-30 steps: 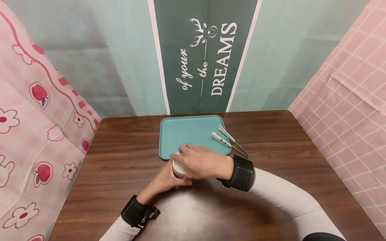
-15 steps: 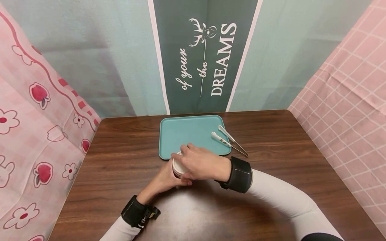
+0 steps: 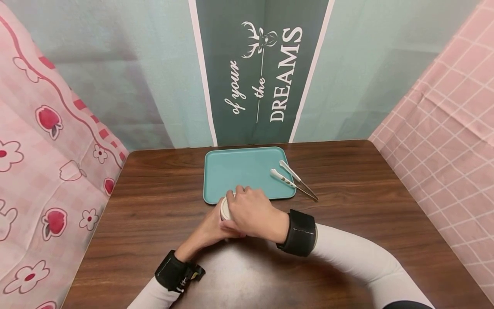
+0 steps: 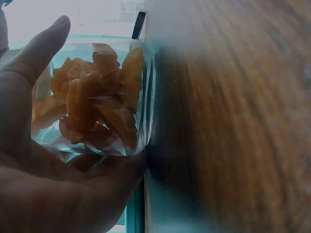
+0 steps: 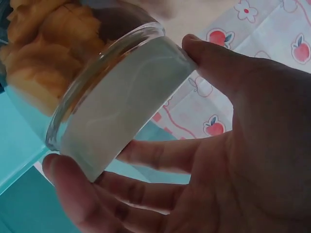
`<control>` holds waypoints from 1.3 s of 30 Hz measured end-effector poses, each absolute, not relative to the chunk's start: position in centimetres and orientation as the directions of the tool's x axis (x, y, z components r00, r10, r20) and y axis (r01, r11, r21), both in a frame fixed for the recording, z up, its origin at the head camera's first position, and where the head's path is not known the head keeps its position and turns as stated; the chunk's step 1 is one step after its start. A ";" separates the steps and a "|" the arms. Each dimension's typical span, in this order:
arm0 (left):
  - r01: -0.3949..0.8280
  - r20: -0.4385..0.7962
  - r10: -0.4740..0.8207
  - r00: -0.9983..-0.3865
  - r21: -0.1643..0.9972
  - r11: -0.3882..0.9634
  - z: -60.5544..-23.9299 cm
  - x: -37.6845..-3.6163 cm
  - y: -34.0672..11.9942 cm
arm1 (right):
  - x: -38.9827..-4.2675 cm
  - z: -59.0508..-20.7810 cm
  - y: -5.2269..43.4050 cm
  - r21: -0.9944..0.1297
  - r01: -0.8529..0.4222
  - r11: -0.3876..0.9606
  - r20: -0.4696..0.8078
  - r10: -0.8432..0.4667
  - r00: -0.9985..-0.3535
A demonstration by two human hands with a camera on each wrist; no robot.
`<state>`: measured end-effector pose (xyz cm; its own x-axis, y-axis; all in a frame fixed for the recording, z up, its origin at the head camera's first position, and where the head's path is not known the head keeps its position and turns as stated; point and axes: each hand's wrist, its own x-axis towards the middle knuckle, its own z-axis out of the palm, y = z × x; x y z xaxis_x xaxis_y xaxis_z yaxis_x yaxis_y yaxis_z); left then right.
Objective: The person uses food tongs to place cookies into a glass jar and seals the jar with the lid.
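Observation:
A small glass jar (image 4: pixel 97 102) filled with orange dried fruit pieces stands on the wooden table (image 3: pixel 347 206), just in front of the teal tray (image 3: pixel 239 169). My left hand (image 3: pixel 210 229) grips the jar's body from the near side, thumb and fingers curled round the glass (image 4: pixel 29 160). My right hand (image 3: pixel 251 212) covers the top and grips the white lid (image 5: pixel 121 102) with fingers wrapped round its rim. In the head view only a sliver of the lid (image 3: pixel 224 209) shows between the hands.
Metal tongs with white tips (image 3: pixel 294 180) lie across the tray's right edge onto the table. Pink patterned cloth hangs at the left (image 3: pixel 46 141) and right (image 3: pixel 444 116). A green banner (image 3: pixel 262 73) hangs behind the table's far edge.
My right hand has turned on the lid, its wrist swinging left and closer to me. The jar and left hand have stayed in place.

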<state>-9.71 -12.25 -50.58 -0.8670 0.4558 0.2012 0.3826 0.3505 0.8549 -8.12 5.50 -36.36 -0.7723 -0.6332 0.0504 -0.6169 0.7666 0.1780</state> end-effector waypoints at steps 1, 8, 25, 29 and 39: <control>0.364 0.186 0.447 -0.875 0.862 0.354 -50.2 -9.6 -12.1 | -8.2 -36.3 5.5 0.164 -0.620 0.767 0.040 -0.634 -0.773; 0.297 0.123 0.470 -0.874 0.901 0.316 -48.4 -9.3 -11.9 | -9.6 -34.6 6.7 0.040 -0.799 0.600 -0.108 -0.792 -0.601; 0.299 0.121 0.470 -0.874 0.897 0.325 -47.8 -9.1 -11.4 | -11.2 -34.1 7.3 -0.034 -0.920 0.390 -0.172 -0.909 -0.379; 0.267 0.091 0.455 -0.886 0.902 0.338 -47.7 -9.0 -11.5 | -11.1 -34.2 6.8 -0.001 -0.901 0.434 -0.175 -0.887 -0.427; 0.229 0.049 0.441 -0.896 0.903 0.364 -47.6 -9.1 -11.5 | -10.2 -34.7 6.2 0.096 -0.821 0.563 -0.091 -0.816 -0.570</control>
<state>-9.05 -11.47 -47.61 -0.8963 0.4408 0.0494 0.2287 0.3638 0.9030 -10.18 6.19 -34.71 -0.5704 -0.8164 -0.0907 -0.8209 0.5629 0.0963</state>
